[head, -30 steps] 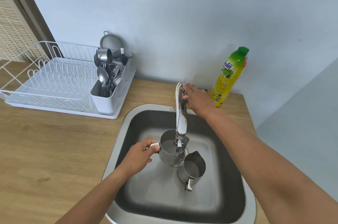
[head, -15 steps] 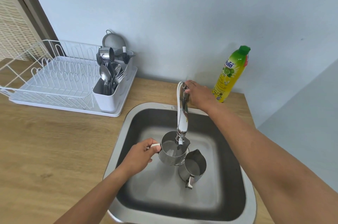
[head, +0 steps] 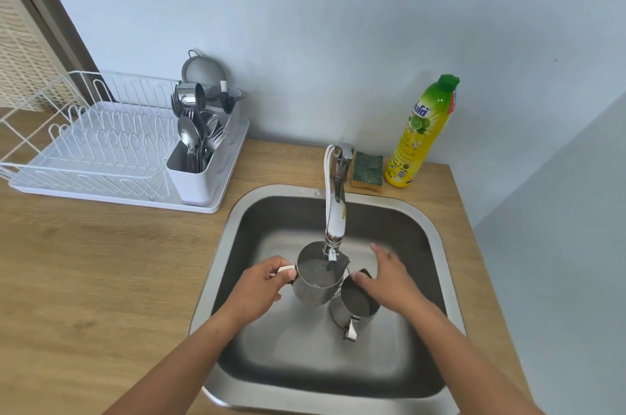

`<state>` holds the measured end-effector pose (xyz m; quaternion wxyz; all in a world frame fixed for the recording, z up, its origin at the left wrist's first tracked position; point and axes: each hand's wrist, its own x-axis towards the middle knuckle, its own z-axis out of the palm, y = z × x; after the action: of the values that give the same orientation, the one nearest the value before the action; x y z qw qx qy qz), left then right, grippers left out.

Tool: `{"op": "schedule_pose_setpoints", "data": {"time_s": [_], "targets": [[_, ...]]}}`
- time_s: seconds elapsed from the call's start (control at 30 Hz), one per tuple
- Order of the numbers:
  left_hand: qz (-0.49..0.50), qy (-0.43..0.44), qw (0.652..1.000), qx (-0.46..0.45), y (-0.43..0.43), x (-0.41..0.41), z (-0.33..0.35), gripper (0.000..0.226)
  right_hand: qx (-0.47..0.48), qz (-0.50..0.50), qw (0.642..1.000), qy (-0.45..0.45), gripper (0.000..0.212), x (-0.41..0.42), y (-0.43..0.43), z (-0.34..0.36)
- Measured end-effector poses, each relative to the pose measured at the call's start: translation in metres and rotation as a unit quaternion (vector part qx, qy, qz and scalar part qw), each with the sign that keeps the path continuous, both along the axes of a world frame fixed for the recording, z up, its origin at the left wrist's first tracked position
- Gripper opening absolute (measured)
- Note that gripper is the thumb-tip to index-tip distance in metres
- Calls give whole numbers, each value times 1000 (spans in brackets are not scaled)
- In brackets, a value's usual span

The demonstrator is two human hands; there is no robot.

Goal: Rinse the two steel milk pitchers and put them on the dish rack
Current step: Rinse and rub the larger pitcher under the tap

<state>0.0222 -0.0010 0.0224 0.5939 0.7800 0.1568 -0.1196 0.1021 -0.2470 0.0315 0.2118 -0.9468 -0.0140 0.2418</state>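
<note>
The right hand (head: 389,282) is no longer resting on the tap lever (head: 342,160) at the sink's back edge, where it was half a second ago; it is now hovering low in the basin with its fingers spread and released, its thumb just touching the rim of the smaller pitcher (head: 354,304), which is standing on the sink (head: 437,245) floor with its handle pointing toward the front edge. The left hand (head: 261,289) is still grasping the handle of the larger pitcher (head: 315,279), keeping it upright directly beneath the faucet spout (head: 333,221), near the middle of the basin. Water appears to be sitting inside it, though whether a stream is running is too faint to tell. Judging by this, the lever work is finishing and the rinse of pitcher 1 is under way, with pitcher 2 about to be picked up; neither is on the rack yet. Counting: 2 steel pitchers, both in the sink; 1 white dish rack (head: 84,150) at the tabletop's back-left, holding 1 cutlery caddy (head: 193,177) full of spoons and forks; 1 green sponge (head: 367,172) and 1 yellow soap bottle (head: 423,133) behind the sink's back-right corner
</note>
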Motion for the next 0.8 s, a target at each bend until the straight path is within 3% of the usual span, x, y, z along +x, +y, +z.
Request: {"op": "schedule_pose_setpoints", "data": {"time_s": [0.1,0.2,0.5,0.8], "targets": [[6,-2,1000,1,3,-3,0,13,4,12,1000,28,104,-34,5,-17],[16,-5,1000,-3,7,-5,1,12,-13,10,1000,2,113,-45,15,-29],[20,-1,1000,-5,8,-8,-1,14,16,-32,999,-29,100,-18,10,-32],[23,9,1000,-2,10,-10,-6,14,-60,-24,998,-23,99,30,1,-24]]}}
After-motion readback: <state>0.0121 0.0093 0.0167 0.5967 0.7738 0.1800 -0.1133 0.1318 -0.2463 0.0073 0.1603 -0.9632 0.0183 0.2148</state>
